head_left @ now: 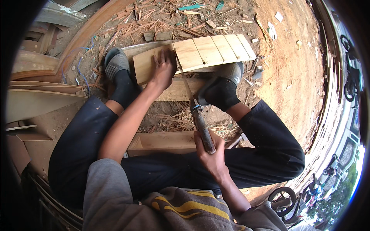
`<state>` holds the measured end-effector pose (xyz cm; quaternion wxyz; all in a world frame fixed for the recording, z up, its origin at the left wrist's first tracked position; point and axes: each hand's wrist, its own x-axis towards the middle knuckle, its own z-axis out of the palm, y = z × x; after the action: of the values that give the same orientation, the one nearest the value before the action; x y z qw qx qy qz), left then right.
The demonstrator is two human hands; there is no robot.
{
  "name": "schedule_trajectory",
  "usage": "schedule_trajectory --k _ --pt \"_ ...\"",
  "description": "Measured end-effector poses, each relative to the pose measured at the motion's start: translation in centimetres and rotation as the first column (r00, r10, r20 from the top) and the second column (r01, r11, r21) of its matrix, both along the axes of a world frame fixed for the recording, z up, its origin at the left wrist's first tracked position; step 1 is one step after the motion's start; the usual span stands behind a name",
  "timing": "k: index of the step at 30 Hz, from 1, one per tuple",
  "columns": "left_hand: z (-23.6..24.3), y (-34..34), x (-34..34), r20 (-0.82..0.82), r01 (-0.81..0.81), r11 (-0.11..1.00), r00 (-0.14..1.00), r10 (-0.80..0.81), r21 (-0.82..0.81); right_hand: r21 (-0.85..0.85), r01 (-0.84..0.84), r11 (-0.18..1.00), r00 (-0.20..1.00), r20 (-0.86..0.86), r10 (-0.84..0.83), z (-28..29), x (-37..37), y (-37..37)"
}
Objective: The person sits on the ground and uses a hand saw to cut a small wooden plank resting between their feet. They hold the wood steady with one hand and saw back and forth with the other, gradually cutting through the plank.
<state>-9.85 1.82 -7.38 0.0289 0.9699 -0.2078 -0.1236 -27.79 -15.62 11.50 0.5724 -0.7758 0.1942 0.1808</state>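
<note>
A pale wooden board (208,53) with several cross cuts lies on more wood between my two sandalled feet. My left hand (163,69) presses on its left section, fingers spread on the surface beside the saw. My right hand (210,152) is closed round the worn handle of a handsaw (200,122), below the board. The saw's thin blade runs up to the board just right of my left hand, crossing it at a cut line. Whether my left thumb grips anything is hidden.
Wood scraps (142,17) and shavings litter the dirt ground. Loose planks and a curved wooden frame (86,27) lie at the left. A wooden box-like piece (162,139) sits by my lap. Bare earth (289,69) stretches right, toward wheeled vehicles (348,90) and greenery at the rim.
</note>
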Motion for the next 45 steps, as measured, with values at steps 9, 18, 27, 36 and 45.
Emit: schedule_trajectory --k 9,18,27,36,45 --pt "1.1 -0.4 0.3 -0.057 0.015 0.999 0.998 -0.012 0.041 0.018 0.000 1.000 1.000 -0.001 0.000 -0.4 0.1 -0.2" --pt "1.6 -0.4 0.0 -0.070 -0.027 0.997 0.997 0.021 -0.079 0.030 0.036 0.999 0.999 -0.001 -0.036 -0.5 0.7 0.0" --pt "1.4 0.0 0.3 -0.028 0.016 1.000 1.000 -0.016 0.009 0.025 -0.008 1.000 1.000 -0.005 0.008 -1.4 0.7 -0.1" --pt "1.8 -0.6 0.3 -0.102 0.019 0.998 0.995 -0.013 0.056 -0.004 -0.004 1.000 1.000 0.001 0.004 -0.9 0.1 -1.2" --pt "1.2 -0.9 -0.8 -0.042 -0.033 0.999 0.999 0.032 -0.028 -0.002 -0.010 1.000 1.000 -0.004 0.010 -0.3 -0.3 -1.2"
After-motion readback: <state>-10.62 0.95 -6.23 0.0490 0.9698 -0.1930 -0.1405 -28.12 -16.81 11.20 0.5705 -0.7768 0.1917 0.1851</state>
